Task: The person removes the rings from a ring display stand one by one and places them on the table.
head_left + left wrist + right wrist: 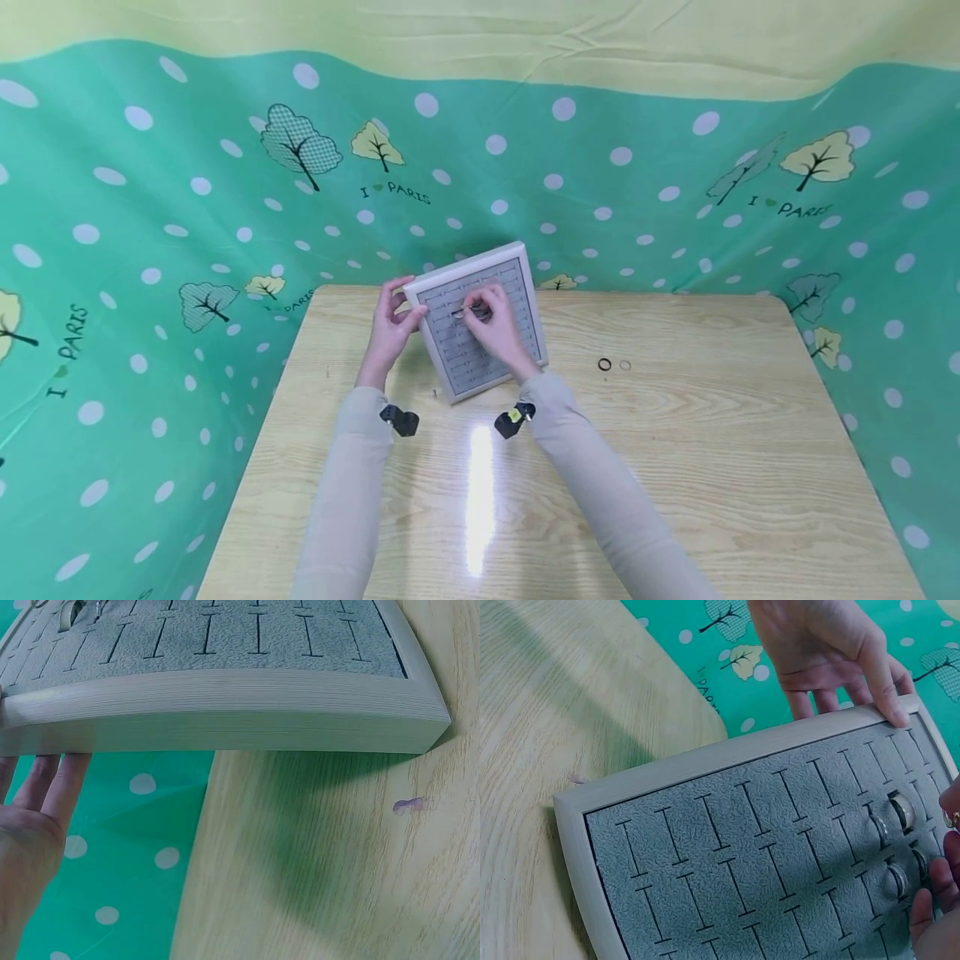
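A ring display tray (465, 268) with a pale wooden frame and a grey slotted pad stands tilted above the table. My left hand (388, 329) grips its upper left side, thumb on the frame and fingers (64, 791) behind. Over the pad, my right hand (495, 327) pinches a small shiny ring (951, 819), partly hidden by the fingers. Several rings sit in slots near that hand, among them a wide silver ring (902, 812) and a thinner silver ring (879, 831). Many slots in the right wrist view hold nothing.
On the wooden table (697, 467), a black ring (604, 364) and a thin pale ring (626, 365) lie right of the tray. A small purplish mark or object (409, 804) is near the tray's lower corner. A green dotted cloth (525, 167) hangs behind.
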A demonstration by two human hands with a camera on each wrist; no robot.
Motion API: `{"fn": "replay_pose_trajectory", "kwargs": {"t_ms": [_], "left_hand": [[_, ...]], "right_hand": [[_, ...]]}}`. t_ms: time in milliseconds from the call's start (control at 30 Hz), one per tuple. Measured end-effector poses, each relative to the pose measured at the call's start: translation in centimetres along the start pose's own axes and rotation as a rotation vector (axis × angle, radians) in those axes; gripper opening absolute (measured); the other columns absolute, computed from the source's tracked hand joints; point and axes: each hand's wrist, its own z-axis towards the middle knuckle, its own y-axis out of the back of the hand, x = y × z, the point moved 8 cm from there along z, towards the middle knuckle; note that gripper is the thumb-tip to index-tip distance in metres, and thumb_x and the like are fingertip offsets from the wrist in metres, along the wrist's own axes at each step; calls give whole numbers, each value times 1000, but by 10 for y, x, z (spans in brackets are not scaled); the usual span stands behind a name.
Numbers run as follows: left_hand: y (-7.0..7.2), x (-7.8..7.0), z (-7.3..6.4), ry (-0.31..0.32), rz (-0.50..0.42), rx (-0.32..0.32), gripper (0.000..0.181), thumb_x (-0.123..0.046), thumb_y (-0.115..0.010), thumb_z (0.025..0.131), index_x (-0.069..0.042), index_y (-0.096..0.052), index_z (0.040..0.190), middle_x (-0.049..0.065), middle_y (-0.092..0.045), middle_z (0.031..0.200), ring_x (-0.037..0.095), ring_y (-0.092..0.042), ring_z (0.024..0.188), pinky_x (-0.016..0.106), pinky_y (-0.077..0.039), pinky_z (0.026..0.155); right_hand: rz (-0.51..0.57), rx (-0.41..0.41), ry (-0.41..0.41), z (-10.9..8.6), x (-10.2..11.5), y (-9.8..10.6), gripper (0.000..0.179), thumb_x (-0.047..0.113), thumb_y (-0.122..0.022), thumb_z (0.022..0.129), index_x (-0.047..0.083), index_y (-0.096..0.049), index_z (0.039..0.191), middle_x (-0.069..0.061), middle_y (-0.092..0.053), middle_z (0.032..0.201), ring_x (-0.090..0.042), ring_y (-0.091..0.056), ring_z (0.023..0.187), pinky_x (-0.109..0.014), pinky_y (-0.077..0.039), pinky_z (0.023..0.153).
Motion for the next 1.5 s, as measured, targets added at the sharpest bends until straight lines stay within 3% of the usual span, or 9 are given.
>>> {"fn": "replay_pose_trajectory", "kwargs": {"t_ms": [167, 400, 600, 1500], "left_hand": [[0, 2, 0, -20, 13, 0, 56, 10, -59, 90, -6, -39, 139, 13, -55, 117, 18, -67, 86, 34, -60, 73], [0, 1, -1, -43, 33, 4, 54, 10, -59, 90, -6, -39, 138, 16, -55, 117, 17, -67, 85, 35, -60, 73], [0, 3, -1, -41, 32, 6, 54, 9, -59, 91, -7, -39, 138, 17, -56, 117, 17, -67, 86, 34, -60, 73], [-2, 1, 0, -61, 35, 21, 54, 9, -59, 91, -9, -39, 138, 18, -56, 117, 18, -67, 86, 35, -60, 72]], "right_hand": [[73, 5, -67, -5, -8, 5, 8, -8, -61, 83, -5, -61, 90, -17, -46, 102, -35, -47, 86, -33, -42, 70], [14, -5, -73, -16, -18, 19, 8, -5, -62, 83, -1, -61, 90, -8, -47, 97, -22, -48, 81, -22, -39, 67], [-56, 9, -87, -26, -30, 32, 7, -3, -64, 83, 0, -62, 89, -10, -50, 95, -22, -49, 80, -24, -43, 66], [-104, -13, -230, -64, -90, 83, 9, -4, -62, 85, -1, -61, 95, -14, -51, 106, -26, -51, 88, -29, -43, 71]]}}
